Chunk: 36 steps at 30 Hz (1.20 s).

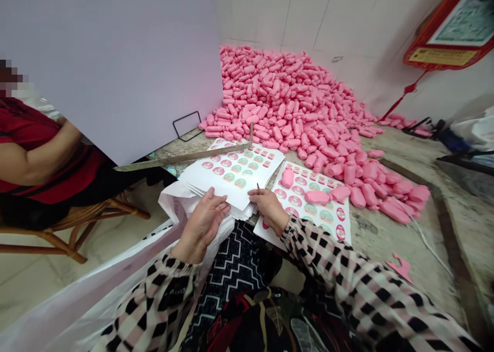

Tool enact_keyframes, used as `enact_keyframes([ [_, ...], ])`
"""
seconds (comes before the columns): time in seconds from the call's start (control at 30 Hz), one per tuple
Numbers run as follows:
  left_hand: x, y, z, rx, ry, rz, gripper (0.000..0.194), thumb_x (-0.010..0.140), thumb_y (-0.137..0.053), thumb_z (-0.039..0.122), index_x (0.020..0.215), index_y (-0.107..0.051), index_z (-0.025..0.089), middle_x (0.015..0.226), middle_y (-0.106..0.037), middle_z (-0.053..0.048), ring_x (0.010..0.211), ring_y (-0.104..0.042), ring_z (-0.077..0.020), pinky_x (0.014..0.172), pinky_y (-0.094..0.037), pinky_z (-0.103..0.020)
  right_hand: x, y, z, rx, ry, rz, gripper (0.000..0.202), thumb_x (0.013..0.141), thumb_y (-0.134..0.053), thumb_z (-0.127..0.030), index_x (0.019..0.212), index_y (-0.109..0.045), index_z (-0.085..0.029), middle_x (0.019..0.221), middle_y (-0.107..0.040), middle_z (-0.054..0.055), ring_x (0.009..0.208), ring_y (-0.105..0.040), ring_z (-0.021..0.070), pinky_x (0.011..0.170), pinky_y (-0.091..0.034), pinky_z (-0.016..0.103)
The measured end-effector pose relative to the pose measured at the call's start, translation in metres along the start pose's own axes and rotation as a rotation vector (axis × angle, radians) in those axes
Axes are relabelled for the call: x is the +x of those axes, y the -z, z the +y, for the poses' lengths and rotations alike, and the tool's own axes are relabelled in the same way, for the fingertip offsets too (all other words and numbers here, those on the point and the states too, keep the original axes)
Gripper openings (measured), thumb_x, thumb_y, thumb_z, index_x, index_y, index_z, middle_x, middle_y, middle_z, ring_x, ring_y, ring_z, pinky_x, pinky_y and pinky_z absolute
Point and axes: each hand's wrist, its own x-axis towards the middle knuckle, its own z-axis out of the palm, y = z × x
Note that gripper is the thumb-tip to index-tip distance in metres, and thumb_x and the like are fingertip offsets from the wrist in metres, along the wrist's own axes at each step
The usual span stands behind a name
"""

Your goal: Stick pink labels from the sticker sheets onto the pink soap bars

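Note:
My left hand is half turned palm up, fingers apart, with its fingertips at the near edge of a stack of white sticker sheets. Round and oval stickers in pink and green are printed on these sheets. At the stack's near right corner, my right hand is closed in a pinch. A thin dark pointed tool sticks up from its fingers; the rest of the tool is hidden. Under my right wrist lies a second pile of sticker sheets, with a few pink bottles lying on it.
A large heap of pink bottles covers the back of the table against the wall. A long flat metal bar lies across the far sheets. At left, a pale panel stands beside a seated person. A pink scrap lies at right.

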Motion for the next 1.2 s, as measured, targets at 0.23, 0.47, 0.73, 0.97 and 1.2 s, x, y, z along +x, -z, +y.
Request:
enact_keyframes([
  [0.23,-0.029,0.027,-0.002,0.774,-0.464,0.012,0.038,0.069,-0.064,0.016,0.106,-0.062,0.022,0.119,-0.049,-0.008,0.116,-0.042,-0.0258,0.103,-0.029,-0.035,-0.021,0.012,-0.008,-0.59,0.495,-0.042,0.026,0.08,-0.051,-0.033,0.103,-0.062,-0.025,0.092,-0.057,0.005,0.083,-0.053,0.0183,0.067,-0.036,0.027],
  [0.47,-0.004,0.065,0.022,1.894,-0.496,0.286,0.039,0.085,-0.036,0.029,0.117,-0.054,0.015,0.117,-0.051,-0.019,0.107,-0.049,-0.0349,0.086,-0.038,-0.048,-0.031,-0.018,-0.015,-1.169,0.754,-0.21,0.034,0.085,-0.039,-0.046,0.107,-0.054,-0.024,0.105,-0.05,0.005,0.082,-0.056,0.018,0.063,-0.042,0.028],
  [0.73,-0.001,0.076,0.015,1.907,-0.153,-0.139,0.067,0.074,-0.038,0.067,0.111,-0.055,0.013,0.105,-0.063,-0.017,0.096,-0.058,-0.0294,0.075,-0.041,-0.034,-0.022,-0.035,-0.017,-1.303,0.761,-0.208,0.04,0.078,-0.048,-0.05,0.104,-0.05,-0.02,0.105,-0.05,0.007,0.079,-0.059,0.0203,0.062,-0.045,0.031],
  [0.97,-0.018,0.074,0.027,1.963,-0.114,-0.196,0.039,0.079,-0.041,0.051,0.072,-0.063,0.019,0.076,-0.066,-0.007,0.07,-0.06,-0.0211,0.058,-0.036,-0.027,-0.02,-0.04,-0.019,-1.342,0.865,-0.252,0.025,0.087,-0.037,-0.032,0.102,-0.052,-0.02,0.099,-0.055,0.006,0.079,-0.059,0.0189,0.064,-0.045,0.03],
  [1.2,-0.054,0.084,0.058,1.919,-0.133,-0.119,0.041,0.081,-0.038,0.049,0.079,-0.067,0.02,0.08,-0.068,-0.007,0.076,-0.061,-0.0228,0.065,-0.04,-0.028,-0.011,-0.042,-0.012,-1.261,0.869,-0.32,0.024,0.088,-0.038,-0.033,0.105,-0.052,-0.023,0.111,-0.051,0.007,0.087,-0.057,0.0163,0.068,-0.044,0.027],
])
